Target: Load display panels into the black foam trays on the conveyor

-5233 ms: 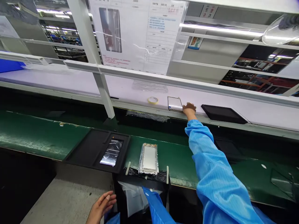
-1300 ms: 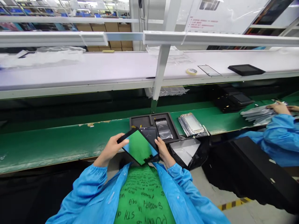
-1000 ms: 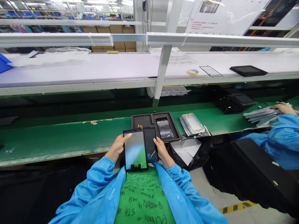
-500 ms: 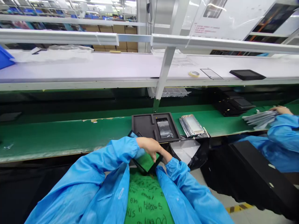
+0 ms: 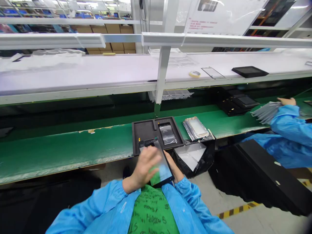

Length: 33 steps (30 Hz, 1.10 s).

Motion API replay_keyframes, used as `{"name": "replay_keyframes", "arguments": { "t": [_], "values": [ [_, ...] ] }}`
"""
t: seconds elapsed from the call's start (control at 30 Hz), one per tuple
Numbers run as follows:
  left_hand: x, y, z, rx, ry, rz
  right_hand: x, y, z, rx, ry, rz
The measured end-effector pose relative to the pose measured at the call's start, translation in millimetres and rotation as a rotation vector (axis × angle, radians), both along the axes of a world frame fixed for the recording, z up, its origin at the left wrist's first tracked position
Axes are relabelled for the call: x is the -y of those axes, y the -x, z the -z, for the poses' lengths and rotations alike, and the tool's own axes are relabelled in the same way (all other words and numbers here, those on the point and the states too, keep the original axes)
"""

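Note:
Over my lap I hold a glossy black screen panel (image 5: 162, 169) that reflects green and blue. My right hand (image 5: 174, 166) grips its right edge from below, mostly hidden behind it. My left hand (image 5: 144, 166) lies over the panel's left half with its fingers stretched out, blurred by motion. Just beyond, a black foam tray (image 5: 143, 130) rests on the green belt (image 5: 60, 151), with a bagged part (image 5: 168, 133) in its right pocket.
A stack of bagged panels (image 5: 196, 128) lies right of the tray. A black bin bag (image 5: 195, 157) hangs at the belt's edge. The white shelf (image 5: 97, 73) carries a tape roll (image 5: 195, 74), glass sheet (image 5: 213, 72) and black tablet (image 5: 250, 71). A co-worker's hand (image 5: 286, 101) handles grey bags (image 5: 266, 112) at right.
My left arm, which crossed over the panel half a second ago, has drawn back, and the hand now sweeps flat across the panel's face. The panel has tilted up toward the tray.

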State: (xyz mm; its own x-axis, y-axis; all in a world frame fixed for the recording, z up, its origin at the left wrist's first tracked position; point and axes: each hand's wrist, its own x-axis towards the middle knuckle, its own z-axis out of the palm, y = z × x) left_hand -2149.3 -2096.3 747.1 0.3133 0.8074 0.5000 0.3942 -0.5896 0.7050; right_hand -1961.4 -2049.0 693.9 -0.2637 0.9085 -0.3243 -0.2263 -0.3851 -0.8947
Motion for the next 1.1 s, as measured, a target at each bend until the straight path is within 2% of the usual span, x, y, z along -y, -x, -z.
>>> {"name": "replay_keyframes", "arguments": {
  "t": [0.03,0.07,0.1,0.17,0.2,0.27,0.37,0.47,0.57,0.7,0.83,0.9,0.97,1.03,1.1],
  "values": [
    [3.8,7.2,8.5,0.158,0.135,-0.233,-2.7,1.6,0.3,-0.016,0.028,0.012],
    [6.1,12.2,17.5,0.326,0.324,-0.387,-5.2,3.5,0.9,-0.031,0.060,0.021],
    [6.9,14.8,26.4,0.494,0.543,-0.442,-7.7,5.7,1.8,-0.044,0.091,0.029],
    [4.7,14.1,42.4,0.786,0.944,-0.341,-12.7,10.1,4.2,-0.046,0.127,0.029],
    [2.1,11.9,49.1,0.888,1.076,-0.277,-15.5,12.1,5.7,-0.032,0.125,0.018],
    [-4.3,7.2,59.9,1.007,1.192,-0.245,-21.1,14.5,8.9,0.012,0.102,0.010],
    [-15.2,5.5,72.7,1.075,1.188,-0.293,-27.7,15.2,15.4,0.042,0.088,0.046],
    [-28.9,7.3,85.9,1.020,1.140,-0.417,-33.8,17.7,27.6,0.059,0.034,0.024],
    [-50.1,5.7,100.4,0.952,1.085,-0.552,-49.5,27.9,47.5,0.263,-0.116,0.042],
    [-91.4,3.7,114.8,0.899,1.036,-0.642,-93.8,46.5,74.3,0.550,-0.121,0.102],
    [-121.6,18.2,113.9,0.829,0.980,-0.740,-144.0,57.7,91.3,0.671,-0.111,0.124],
    [-118.7,32.5,109.6,0.815,0.943,-0.753,-163.3,62.5,98.5,0.729,-0.110,0.119],
    [-100.5,49.8,107.9,0.815,0.917,-0.742,-177.3,68.5,105.1,0.788,-0.102,0.094],
    [-69.9,68.7,112.7,0.814,0.915,-0.727,-186.4,75.6,109.7,0.841,-0.100,0.056],
    [-32.9,88.7,125.2,0.818,0.955,-0.731,-191.2,82.5,110.4,0.893,-0.110,0.017]
  ]
}}
